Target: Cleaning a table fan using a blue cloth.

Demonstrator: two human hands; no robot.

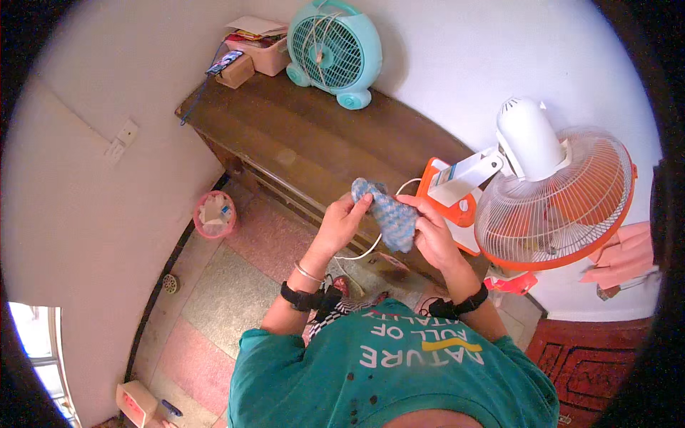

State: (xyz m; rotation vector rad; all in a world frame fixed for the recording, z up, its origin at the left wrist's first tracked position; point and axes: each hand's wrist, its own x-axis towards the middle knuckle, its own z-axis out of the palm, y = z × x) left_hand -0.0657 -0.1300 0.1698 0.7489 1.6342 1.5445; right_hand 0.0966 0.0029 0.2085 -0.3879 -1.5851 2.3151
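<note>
Between my two hands hangs a small fuzzy knitted piece (395, 222) in mottled blue and grey, held up above the front edge of a dark wooden table (321, 139). My left hand (345, 216) pinches its upper left end, thumb on top. At its right edge, my right hand (432, 230) grips it with the fingers bent and the index finger reaching along the top. Whether the piece is a sock or another knitted item, I cannot tell. A white cord (369, 251) passes below and behind it.
An orange and white electric fan (556, 198) stands close on the right. A turquoise box fan (334, 53), a pink basket (270, 56) and a small cardboard box (235, 71) with a phone (225, 61) are at the back. On the floor are a pink wastebasket (215, 214) and a box (136, 404).
</note>
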